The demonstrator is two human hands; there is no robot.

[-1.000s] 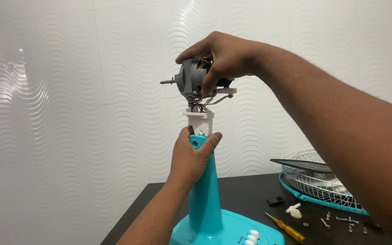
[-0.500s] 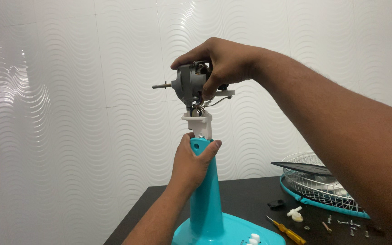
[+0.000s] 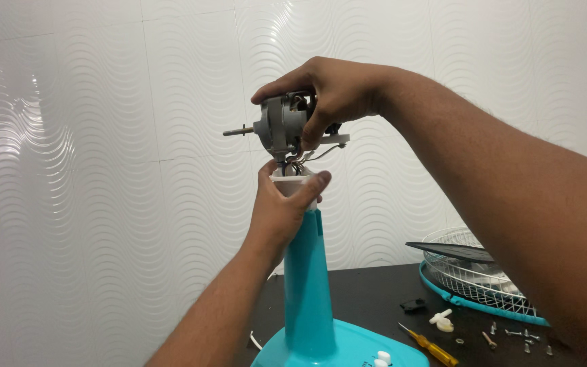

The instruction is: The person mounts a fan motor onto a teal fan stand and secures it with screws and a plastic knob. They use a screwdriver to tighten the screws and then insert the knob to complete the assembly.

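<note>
Your head camera sits close behind the teal fan stand (image 3: 307, 285); it faces forward and level toward the wall beyond it.

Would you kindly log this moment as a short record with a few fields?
Right hand: right hand grips the grey fan motor, shaft pointing left
Left hand: left hand wraps the white neck bracket atop the teal stand
Surface: black table
Loose parts: yellow screwdriver, white wing nut, scattered screws
Right side: white wire grille with teal rim
</note>
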